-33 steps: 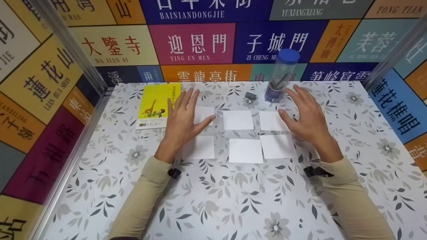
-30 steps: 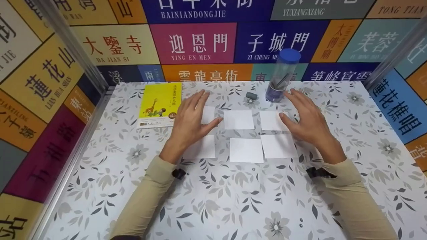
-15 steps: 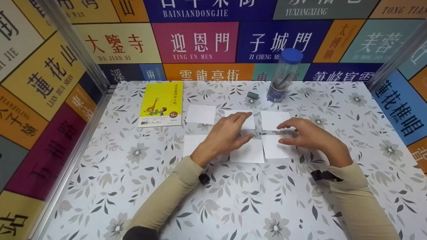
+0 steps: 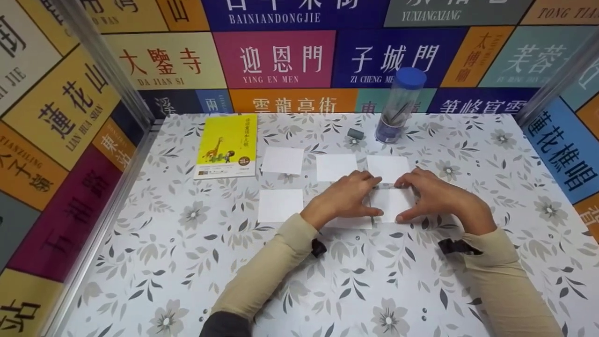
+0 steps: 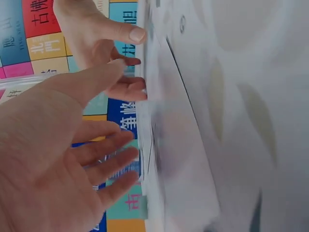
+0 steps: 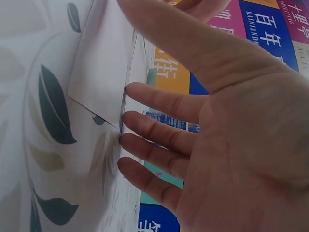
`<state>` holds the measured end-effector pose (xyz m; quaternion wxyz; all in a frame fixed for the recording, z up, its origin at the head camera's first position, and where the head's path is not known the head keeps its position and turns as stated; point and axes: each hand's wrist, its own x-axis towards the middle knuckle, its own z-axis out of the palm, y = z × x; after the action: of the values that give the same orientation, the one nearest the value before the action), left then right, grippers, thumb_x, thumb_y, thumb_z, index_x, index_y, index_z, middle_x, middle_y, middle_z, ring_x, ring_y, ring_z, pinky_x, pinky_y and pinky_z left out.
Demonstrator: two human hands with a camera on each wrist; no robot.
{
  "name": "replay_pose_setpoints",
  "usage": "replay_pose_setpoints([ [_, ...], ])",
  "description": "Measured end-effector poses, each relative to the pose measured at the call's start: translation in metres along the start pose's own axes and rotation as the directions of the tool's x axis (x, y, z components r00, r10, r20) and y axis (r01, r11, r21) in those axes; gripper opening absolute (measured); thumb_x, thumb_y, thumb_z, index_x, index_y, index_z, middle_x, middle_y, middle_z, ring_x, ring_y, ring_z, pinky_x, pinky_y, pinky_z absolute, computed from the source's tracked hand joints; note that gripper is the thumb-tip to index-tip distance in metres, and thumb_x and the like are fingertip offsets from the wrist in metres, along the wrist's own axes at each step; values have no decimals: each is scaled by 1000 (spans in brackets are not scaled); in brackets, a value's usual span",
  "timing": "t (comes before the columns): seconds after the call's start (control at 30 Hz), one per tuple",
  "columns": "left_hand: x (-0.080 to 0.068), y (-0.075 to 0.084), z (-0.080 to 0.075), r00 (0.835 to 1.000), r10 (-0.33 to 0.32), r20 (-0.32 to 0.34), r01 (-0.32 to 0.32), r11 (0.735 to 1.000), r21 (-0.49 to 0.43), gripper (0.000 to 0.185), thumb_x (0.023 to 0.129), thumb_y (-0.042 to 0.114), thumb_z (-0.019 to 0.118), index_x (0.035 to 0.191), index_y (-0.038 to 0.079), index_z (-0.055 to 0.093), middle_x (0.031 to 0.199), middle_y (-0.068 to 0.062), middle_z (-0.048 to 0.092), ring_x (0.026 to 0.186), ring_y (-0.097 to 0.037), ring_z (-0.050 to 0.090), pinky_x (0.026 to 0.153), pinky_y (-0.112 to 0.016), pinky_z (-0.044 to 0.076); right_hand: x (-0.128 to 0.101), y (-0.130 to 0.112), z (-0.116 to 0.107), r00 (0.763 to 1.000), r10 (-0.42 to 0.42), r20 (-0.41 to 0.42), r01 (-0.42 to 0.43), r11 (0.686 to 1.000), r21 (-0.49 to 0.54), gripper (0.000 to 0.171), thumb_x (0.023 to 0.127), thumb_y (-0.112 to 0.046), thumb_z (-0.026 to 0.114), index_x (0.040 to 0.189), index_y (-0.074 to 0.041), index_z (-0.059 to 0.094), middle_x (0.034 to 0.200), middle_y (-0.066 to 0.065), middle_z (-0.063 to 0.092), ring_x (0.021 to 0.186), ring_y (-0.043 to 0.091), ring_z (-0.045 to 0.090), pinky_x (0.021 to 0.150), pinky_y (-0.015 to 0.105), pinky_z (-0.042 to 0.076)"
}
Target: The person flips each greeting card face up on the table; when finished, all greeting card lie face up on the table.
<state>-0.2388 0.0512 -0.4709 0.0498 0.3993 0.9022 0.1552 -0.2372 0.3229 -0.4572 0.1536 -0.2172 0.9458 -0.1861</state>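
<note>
White paper cards lie flat in two rows of three. At the lower right card (image 4: 392,202), my left hand (image 4: 344,197) has its fingertips and thumb by the left edge, and my right hand (image 4: 437,196) has its own at the right edge. Beneath the left hand, the lower middle card (image 4: 354,223) is partly hidden. The left wrist view shows the left hand (image 5: 53,145) with spread, relaxed fingers beside a card (image 5: 181,164). Nearly straight fingers of the right hand (image 6: 227,121) come down beside a card (image 6: 104,63) in the right wrist view. Neither hand grips anything.
Behind the cards stand a clear tube (image 4: 400,110) with a blue lid and thin dark items inside, and a small grey-green cylinder (image 4: 355,134). A yellow book (image 4: 228,145) lies at the back left. Sign-printed panels (image 4: 273,58) enclose the flower-patterned table (image 4: 262,290).
My left hand has moved right, from the left cards to the lower right card. The right hand has come down and toward the same card's right edge. The cards look unmoved.
</note>
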Motion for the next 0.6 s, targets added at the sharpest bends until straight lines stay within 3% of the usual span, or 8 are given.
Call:
replay_pose_setpoints([
  [0.3, -1, 10, 17, 999, -20, 31, 18, 997, 73, 93, 89, 61, 83, 161, 14, 48, 149, -8, 59, 135, -25, 57, 113, -38, 53, -2, -3, 3, 1000, -2, -9, 2, 1000, 10, 78, 71, -50, 101, 126, -11, 63, 123, 15, 58, 115, 30, 50, 96, 44, 46],
  [0.5, -1, 11, 20, 999, -34, 25, 34, 999, 14, 93, 89, 56, 85, 162, 13, 47, 156, -8, 57, 140, -25, 59, 119, -37, 50, -3, -2, 2, 1000, -4, -9, 4, 1000, 3, 77, 71, -50, 101, 124, -9, 62, 120, 14, 58, 113, 30, 50, 97, 45, 47],
  [0.6, -1, 11, 19, 999, -28, 20, 28, 999, -21, 91, 89, 52, 87, 162, 14, 47, 152, -8, 59, 135, -24, 62, 116, -36, 52, -3, -1, 2, 1000, -8, -12, 8, 1000, -2, 77, 71, -49, 101, 123, -9, 62, 121, 14, 60, 115, 30, 52, 99, 47, 48],
])
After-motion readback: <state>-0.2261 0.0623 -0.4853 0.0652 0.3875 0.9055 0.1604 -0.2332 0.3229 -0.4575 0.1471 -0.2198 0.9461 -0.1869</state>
